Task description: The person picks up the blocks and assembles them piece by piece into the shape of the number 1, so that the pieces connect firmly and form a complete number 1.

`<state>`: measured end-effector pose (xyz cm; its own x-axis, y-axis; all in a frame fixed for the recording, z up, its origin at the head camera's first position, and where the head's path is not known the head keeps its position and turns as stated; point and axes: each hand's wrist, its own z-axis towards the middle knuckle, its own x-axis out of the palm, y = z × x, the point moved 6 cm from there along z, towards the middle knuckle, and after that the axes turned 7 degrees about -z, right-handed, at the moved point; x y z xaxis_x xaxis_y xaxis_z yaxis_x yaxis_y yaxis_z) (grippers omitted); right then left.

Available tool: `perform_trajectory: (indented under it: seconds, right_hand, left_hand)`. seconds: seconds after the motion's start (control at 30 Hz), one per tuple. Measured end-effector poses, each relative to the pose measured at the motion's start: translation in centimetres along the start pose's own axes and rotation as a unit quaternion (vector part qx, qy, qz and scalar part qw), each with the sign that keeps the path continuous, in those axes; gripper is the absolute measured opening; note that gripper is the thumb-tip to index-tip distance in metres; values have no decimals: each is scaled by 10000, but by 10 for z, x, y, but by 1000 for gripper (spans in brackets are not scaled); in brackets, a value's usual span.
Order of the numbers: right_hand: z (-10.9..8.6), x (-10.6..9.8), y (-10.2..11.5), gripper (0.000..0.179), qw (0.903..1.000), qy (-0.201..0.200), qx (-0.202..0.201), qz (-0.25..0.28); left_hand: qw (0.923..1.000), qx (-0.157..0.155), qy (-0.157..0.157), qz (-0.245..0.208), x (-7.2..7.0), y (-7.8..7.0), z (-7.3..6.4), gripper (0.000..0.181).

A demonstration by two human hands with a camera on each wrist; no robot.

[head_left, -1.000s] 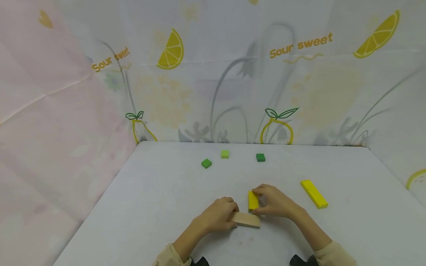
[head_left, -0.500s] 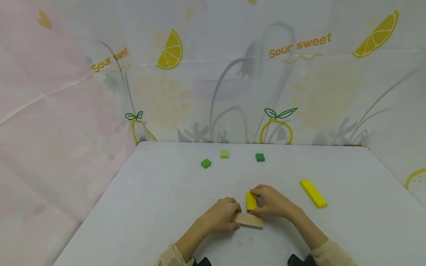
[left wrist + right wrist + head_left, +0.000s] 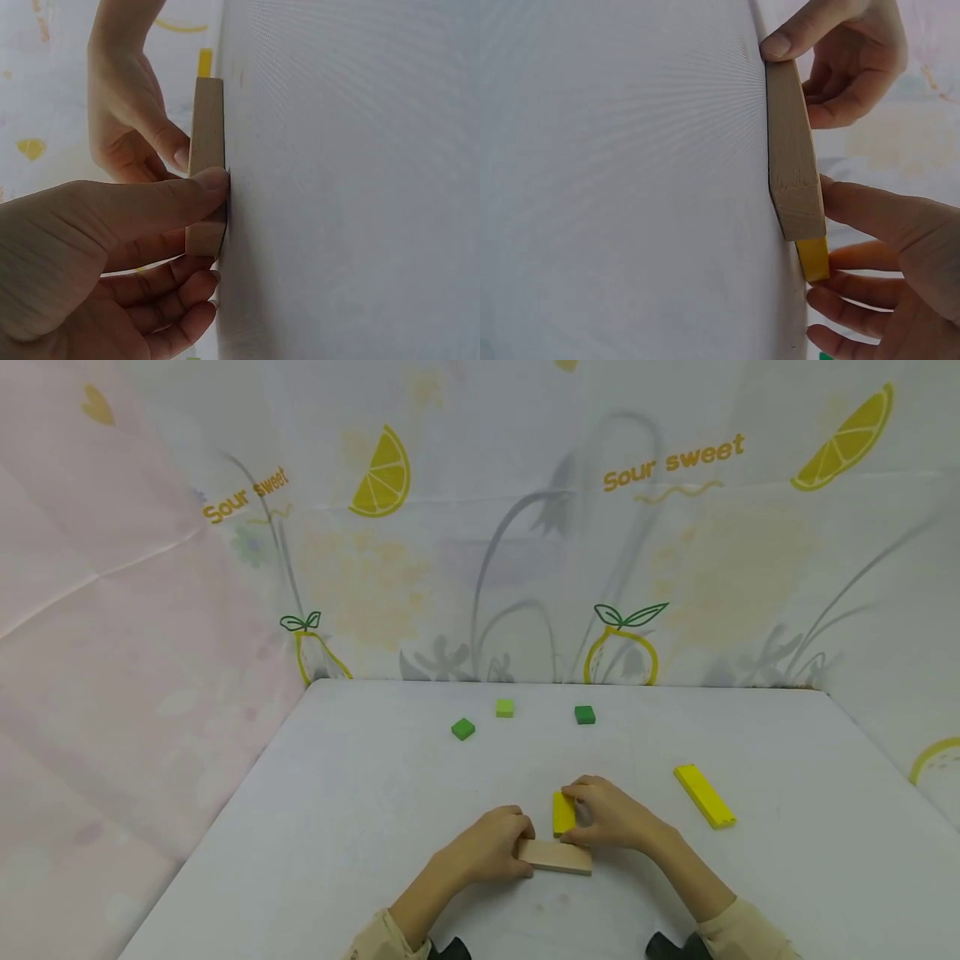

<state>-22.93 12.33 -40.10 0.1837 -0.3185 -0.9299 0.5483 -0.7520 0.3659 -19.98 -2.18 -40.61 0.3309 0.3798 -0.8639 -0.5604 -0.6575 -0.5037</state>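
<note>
A plain wooden block lies flat, crosswise near the front of the table. My left hand pinches its left end, with the thumb on the near side in the left wrist view. Just behind the wooden block is a short yellow block, its length pointing away from me. My right hand holds this yellow block at its right side, one fingertip at the far end and the thumb low by the wooden block. In the right wrist view, the wooden block hides most of the yellow block.
A longer yellow bar lies slanted to the right of my right hand. Farther back are a mid-green block, a light green block and a dark green block. A printed curtain hangs behind the white table.
The wooden block has slid slightly right under my left hand. The yellow block has shifted slightly left with my right hand. The other blocks stay put.
</note>
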Motion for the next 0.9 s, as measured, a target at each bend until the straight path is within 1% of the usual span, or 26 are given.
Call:
perform_trajectory:
  seconds: [0.2,0.43,0.73,0.9]
  right_hand:
    - [-1,0,1,61,10000,7,-38,-80]
    - [-3,0,3,58,9999,55,-77,-46]
    - [-6,-2,6,52,9995,42,-305,-30]
    - [-5,-1,5,48,9988,89,-483,49]
  left_hand:
    - [9999,56,-44,-137,-3,2,-2,30]
    - [9997,190,-116,-29,-4,2,-3,27]
    - [9995,205,-237,0,-3,3,-2,26]
    - [9995,201,-243,-61,-2,4,-2,26]
